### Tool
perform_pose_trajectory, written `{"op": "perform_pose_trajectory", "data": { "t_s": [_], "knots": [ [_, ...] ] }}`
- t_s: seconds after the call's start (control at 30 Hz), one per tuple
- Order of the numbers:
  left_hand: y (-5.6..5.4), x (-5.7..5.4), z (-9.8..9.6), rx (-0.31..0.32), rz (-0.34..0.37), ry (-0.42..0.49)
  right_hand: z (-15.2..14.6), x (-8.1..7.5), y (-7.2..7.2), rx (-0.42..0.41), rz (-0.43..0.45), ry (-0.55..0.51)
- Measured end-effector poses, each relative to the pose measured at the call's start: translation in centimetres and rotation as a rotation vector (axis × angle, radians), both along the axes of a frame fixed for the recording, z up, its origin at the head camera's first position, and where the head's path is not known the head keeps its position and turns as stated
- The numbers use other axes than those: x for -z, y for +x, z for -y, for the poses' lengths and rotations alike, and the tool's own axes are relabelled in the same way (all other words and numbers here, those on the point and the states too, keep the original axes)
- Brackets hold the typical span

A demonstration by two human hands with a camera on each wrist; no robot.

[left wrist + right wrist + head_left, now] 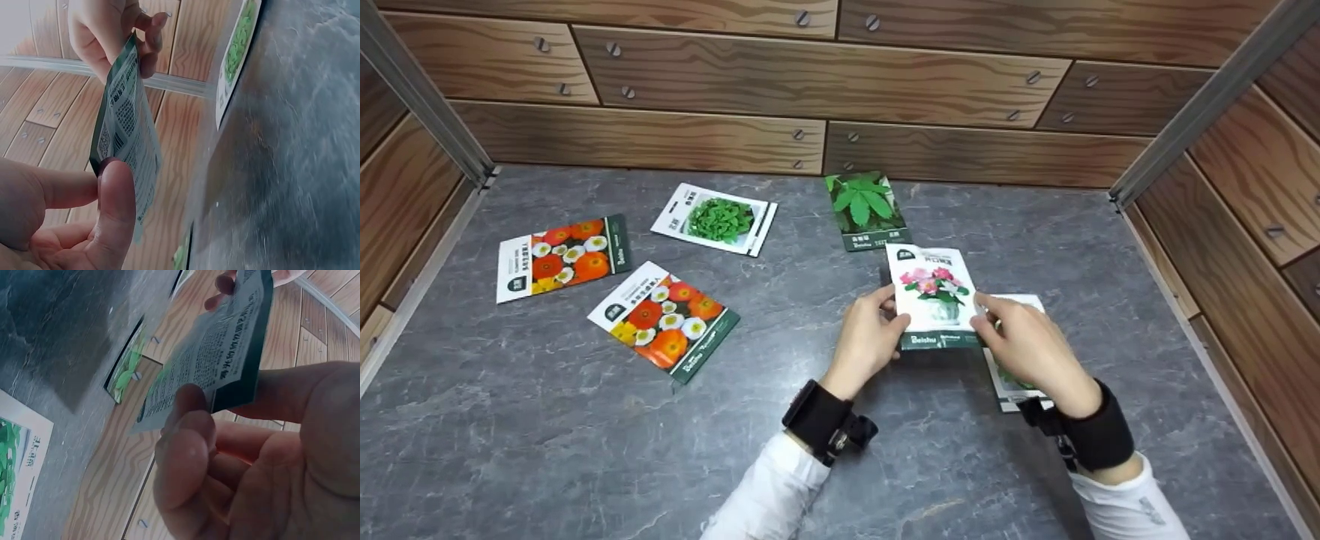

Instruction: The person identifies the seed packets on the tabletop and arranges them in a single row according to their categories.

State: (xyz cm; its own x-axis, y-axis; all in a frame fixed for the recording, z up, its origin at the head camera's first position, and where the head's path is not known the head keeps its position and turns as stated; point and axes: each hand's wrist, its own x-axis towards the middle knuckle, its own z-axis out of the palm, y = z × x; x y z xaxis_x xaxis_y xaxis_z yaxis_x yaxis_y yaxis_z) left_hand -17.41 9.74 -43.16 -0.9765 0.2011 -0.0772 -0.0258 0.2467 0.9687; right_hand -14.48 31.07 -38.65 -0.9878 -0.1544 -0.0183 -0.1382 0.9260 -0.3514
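A seed packet (936, 289) with pink flowers in a vase on its front is held up off the table between both hands. My left hand (866, 334) pinches its left edge, thumb on the front. On the opposite edge, my right hand (1027, 345) pinches it between thumb and fingers. Both wrist views show the printed back of the packet (126, 121), with fingers (183, 455) behind it. Under my right hand lies a white packet with green leaves (1009, 382), partly covered by that hand. Just beyond the held packet is a green leaf packet (866, 210).
Two packets with orange and white flowers, one farther left (562, 259) and one nearer (666, 322), lie on the grey table (780, 480). A white packet with a leafy green plant (716, 220) lies behind them. Wood-patterned walls (825, 75) enclose the back and sides.
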Motion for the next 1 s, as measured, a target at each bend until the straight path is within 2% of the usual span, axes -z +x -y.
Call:
{"op": "perform_pose_trajectory", "data": {
  "t_s": [0.13,0.27,0.4,0.57,1.0],
  "knots": [
    [0.3,-0.3,0.5,0.019,-0.016,-0.026,0.2,0.1,0.6,-0.024,-0.013,0.014],
    [0.6,-0.4,1.4,0.037,-0.046,-0.059,0.4,0.4,0.8,-0.089,-0.031,0.007],
    [1.0,-0.3,2.2,0.055,-0.112,-0.165,0.7,0.8,1.0,-0.137,-0.006,0.010],
    [1.4,0.3,2.5,0.077,-0.190,-0.279,1.1,1.2,1.3,-0.153,0.047,0.042],
    [1.9,1.3,2.0,0.125,-0.182,-0.470,0.8,2.2,1.4,-0.176,0.081,0.071]
  ]
}}
